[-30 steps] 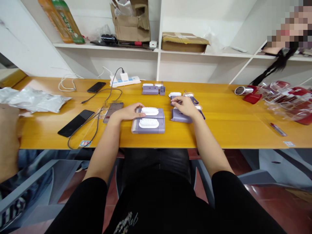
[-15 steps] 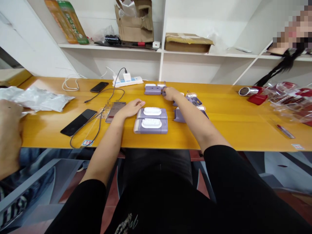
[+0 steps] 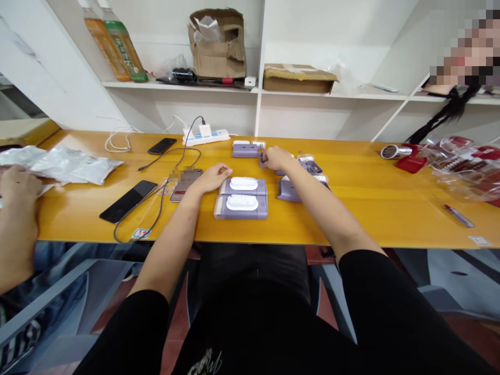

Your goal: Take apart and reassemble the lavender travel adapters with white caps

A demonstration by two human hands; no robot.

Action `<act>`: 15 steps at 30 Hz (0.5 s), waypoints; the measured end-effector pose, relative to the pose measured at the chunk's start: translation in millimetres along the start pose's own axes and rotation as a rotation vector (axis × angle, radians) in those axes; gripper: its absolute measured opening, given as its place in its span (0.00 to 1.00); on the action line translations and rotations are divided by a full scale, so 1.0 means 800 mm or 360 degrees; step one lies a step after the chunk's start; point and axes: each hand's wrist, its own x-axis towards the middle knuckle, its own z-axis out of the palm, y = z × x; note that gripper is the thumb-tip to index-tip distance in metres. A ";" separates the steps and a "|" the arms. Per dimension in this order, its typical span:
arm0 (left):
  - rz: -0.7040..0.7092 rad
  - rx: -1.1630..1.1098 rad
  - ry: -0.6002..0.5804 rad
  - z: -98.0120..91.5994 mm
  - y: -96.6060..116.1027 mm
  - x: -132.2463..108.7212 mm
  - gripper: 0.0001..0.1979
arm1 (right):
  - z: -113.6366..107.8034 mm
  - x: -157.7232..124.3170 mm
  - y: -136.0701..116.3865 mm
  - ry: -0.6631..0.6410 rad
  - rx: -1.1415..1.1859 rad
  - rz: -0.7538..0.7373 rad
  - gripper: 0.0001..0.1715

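Two purple cases (image 3: pixel 261 207) lie side by side in front of me, each with a white bristled brush (image 3: pixel 242 202) on top. My left hand (image 3: pixel 214 177) rests at their upper left corner, fingers loosely bent and holding nothing. Farther back, my right hand (image 3: pixel 276 156) pinches a small purple piece (image 3: pixel 262 160), mostly covered by the fingers. Just beyond it stands a purple case with white tops (image 3: pixel 245 151). More purple cases (image 3: pixel 288 190) with white parts lie under and beside my right forearm, partly hidden by it.
Left of me are phones (image 3: pixel 128 201), a dark cable (image 3: pixel 159 208) and a power strip (image 3: pixel 207 136). A co-worker's hand (image 3: pixel 17 185) is by white plastic bags (image 3: pixel 74 162). To the right lie a red-and-silver item (image 3: pixel 410 160), clear packaging (image 3: pixel 461 166) and a thin red-tipped tool (image 3: pixel 458 215).
My right hand has drawn the small purple piece slightly toward me, away from the rear case. My left fingers are a little more curled. The view has tilted up slightly.
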 end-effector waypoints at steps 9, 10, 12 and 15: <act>-0.0014 -0.0005 0.0007 0.001 -0.001 0.001 0.21 | -0.005 0.059 -0.045 0.0111 -0.0040 -0.0003 0.35; -0.0012 -0.0006 0.0012 0.000 -0.001 0.001 0.21 | -0.003 0.065 -0.050 0.0071 -0.0035 -0.0047 0.37; -0.0015 -0.0024 0.0022 0.001 -0.002 0.001 0.22 | 0.002 0.072 -0.059 -0.0028 -0.0029 -0.0124 0.40; -0.0072 -0.0101 0.0051 0.004 -0.004 0.002 0.22 | 0.010 0.068 -0.068 -0.0103 -0.0036 -0.0206 0.40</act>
